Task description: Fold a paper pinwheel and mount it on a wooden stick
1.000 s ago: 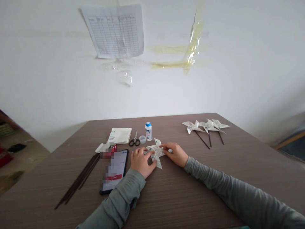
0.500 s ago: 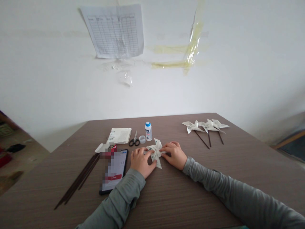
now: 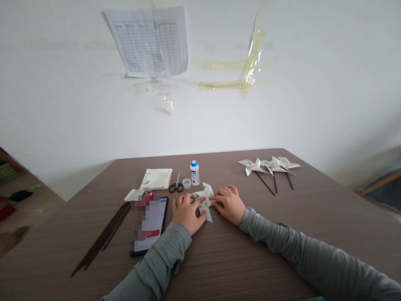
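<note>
Grasping paper pinwheel (image 3: 205, 205): left hand (image 3: 187, 213) pins it to table (image 3: 234, 263), right hand (image 3: 231, 205) pinches its right side; white bottle (image 3: 194, 174) just beyond.

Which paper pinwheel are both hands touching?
The pinwheel between the left hand and right hand; the other three pinwheels lie untouched farther right, with dark sticks.

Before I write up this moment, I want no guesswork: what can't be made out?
Head view:
Part of the white printed-paper pinwheel: hidden by the bare left hand and bare right hand.
Lettering on the white gridded wall sheet: too small.
Part of the black-edged phone: covered by pixelation.
Grey right sleeve: cut off by the picture's edges.
</note>
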Action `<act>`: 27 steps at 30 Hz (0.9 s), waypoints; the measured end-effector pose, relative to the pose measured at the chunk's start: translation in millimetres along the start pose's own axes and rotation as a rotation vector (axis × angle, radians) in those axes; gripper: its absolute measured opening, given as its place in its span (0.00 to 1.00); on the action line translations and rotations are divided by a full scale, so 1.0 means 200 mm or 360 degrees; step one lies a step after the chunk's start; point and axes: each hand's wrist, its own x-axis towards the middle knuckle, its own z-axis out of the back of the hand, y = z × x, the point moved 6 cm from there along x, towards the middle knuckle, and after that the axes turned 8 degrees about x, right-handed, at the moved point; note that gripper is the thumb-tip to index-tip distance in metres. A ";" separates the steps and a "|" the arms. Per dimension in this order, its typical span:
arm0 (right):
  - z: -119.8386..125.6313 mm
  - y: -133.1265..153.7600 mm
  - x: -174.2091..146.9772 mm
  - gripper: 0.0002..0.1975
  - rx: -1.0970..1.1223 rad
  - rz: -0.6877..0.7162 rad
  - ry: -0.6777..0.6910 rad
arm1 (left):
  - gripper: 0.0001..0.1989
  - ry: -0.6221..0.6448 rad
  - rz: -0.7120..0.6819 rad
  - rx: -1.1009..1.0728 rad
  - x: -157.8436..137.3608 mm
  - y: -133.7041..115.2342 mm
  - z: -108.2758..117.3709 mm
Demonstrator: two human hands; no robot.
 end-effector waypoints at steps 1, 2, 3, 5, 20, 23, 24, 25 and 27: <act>0.00 0.00 0.00 0.13 -0.0004 0.0002 -0.0008 | 0.29 0.0005 0.0003 0.0004 0.00 0.00 0.00; 0.00 0.00 0.00 0.13 -0.0007 0.0000 -0.0012 | 0.29 0.0013 0.0004 0.0005 0.00 -0.01 0.01; 0.00 0.00 0.00 0.13 -0.0010 -0.0005 -0.0011 | 0.29 0.0021 0.0005 0.0005 0.00 -0.01 0.01; 0.00 -0.01 0.00 0.13 -0.0014 -0.0019 0.0002 | 0.29 0.0034 0.0011 0.0001 0.00 -0.01 0.01; 0.00 -0.01 -0.01 0.12 -0.0015 0.0011 -0.0010 | 0.28 0.0041 0.0005 -0.0011 0.01 -0.01 0.01; 0.00 -0.01 0.00 0.12 -0.0010 -0.0015 0.0009 | 0.29 0.0074 -0.0001 0.0001 0.00 -0.02 0.01; 0.00 -0.01 0.00 0.12 -0.0009 -0.0035 0.0022 | 0.29 0.0080 0.0001 -0.0001 0.01 -0.02 0.00; 0.01 -0.01 0.00 0.12 -0.0008 -0.0056 0.0037 | 0.29 0.0080 0.0004 -0.0007 0.01 -0.02 0.00; 0.01 0.00 0.00 0.12 -0.0001 -0.0088 0.0059 | 0.29 0.0071 0.0009 -0.0023 0.01 -0.01 0.00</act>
